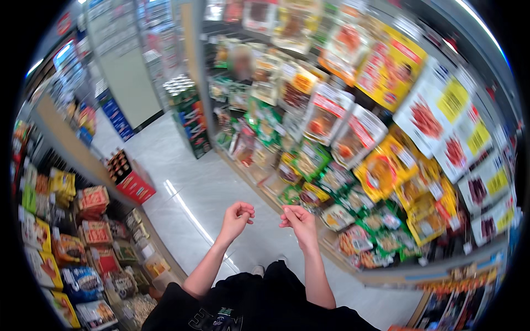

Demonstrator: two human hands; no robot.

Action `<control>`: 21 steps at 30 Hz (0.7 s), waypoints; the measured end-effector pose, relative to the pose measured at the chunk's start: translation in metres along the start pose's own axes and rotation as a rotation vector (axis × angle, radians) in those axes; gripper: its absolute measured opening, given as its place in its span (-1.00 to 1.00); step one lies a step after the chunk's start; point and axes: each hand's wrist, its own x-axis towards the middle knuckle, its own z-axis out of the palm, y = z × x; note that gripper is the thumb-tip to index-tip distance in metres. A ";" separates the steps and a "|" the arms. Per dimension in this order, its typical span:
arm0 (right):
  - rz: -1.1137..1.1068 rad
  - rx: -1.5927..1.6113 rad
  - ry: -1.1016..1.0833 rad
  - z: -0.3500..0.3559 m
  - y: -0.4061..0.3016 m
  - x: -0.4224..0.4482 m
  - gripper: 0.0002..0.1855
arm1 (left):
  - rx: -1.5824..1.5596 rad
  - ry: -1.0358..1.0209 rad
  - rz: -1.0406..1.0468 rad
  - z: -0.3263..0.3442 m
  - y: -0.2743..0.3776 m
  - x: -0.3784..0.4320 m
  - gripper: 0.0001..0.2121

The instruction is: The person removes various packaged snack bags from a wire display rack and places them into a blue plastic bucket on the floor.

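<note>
Both hands are held out in front of my dark shirt, over the tiled aisle floor. My left hand [239, 218] is loosely curled, its thumb close to the fingers and nothing visible in it. To its right, a short gap away, my right hand [298, 221] has its thumb laid against the bent fingers, and no object shows there either. In the picture, the right hand is nearest to the lower packs of the right-hand shelf, among them a yellow and dark food pouch [313, 195]. Neither hand appears to touch a pack.
Hanging snack packs fill the right rack, including yellow pouches [385, 165] and white pouches [430, 107]. Another shelf of packaged food [97, 233] lines the left. A red crate of bottles [134, 180] and stacked dark green cartons [191, 120] stand on the floor [182, 173] ahead.
</note>
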 end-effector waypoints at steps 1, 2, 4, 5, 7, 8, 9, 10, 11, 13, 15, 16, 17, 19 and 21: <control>0.025 0.004 -0.016 0.012 0.003 0.015 -0.80 | 0.001 0.058 0.001 -0.017 -0.002 0.001 -0.85; 0.048 0.008 -0.027 0.022 0.006 0.030 -0.80 | -0.007 0.102 0.013 -0.031 -0.005 0.001 -0.85; 0.064 0.011 -0.071 0.039 0.010 0.061 -0.81 | -0.024 0.231 -0.013 -0.058 -0.002 0.003 -0.86; 0.077 0.020 -0.069 0.047 0.011 0.079 -0.82 | -0.022 0.269 -0.001 -0.071 0.003 0.007 -0.86; 0.087 0.043 -0.111 0.061 0.013 0.114 -0.79 | -0.076 0.291 -0.003 -0.087 0.013 0.015 -0.90; 0.085 0.062 -0.111 0.068 0.012 0.132 -0.75 | -0.072 0.318 0.009 -0.093 0.020 0.024 -0.88; 0.075 0.078 -0.115 0.078 0.009 0.150 -0.72 | -0.069 0.332 0.012 -0.102 0.025 0.035 -0.88; 0.081 0.064 -0.118 0.087 0.007 0.167 -0.66 | -0.050 0.341 0.015 -0.112 0.029 0.047 -0.85; 0.082 0.066 -0.125 0.093 0.008 0.183 -0.66 | -0.032 0.345 0.017 -0.120 0.033 0.061 -0.82; 0.110 0.097 -0.168 0.115 0.004 0.218 -0.64 | -0.006 0.378 0.038 -0.136 0.049 0.093 -0.78; 0.111 0.124 -0.171 0.134 0.001 0.249 -0.67 | -0.052 0.371 -0.011 -0.152 0.059 0.126 -0.77; 0.117 0.140 -0.162 0.144 0.001 0.264 -0.69 | -0.009 0.348 -0.015 -0.158 0.066 0.143 -0.73; 0.123 0.162 -0.166 0.154 0.000 0.279 -0.69 | 0.025 0.322 -0.005 -0.164 0.075 0.159 -0.72; 0.127 0.159 -0.221 0.168 -0.002 0.305 -0.72 | 0.094 0.333 -0.025 -0.174 0.085 0.182 -0.70; 0.109 0.157 -0.231 0.188 0.002 0.328 -0.74 | 0.066 0.350 -0.027 -0.190 0.086 0.203 -0.72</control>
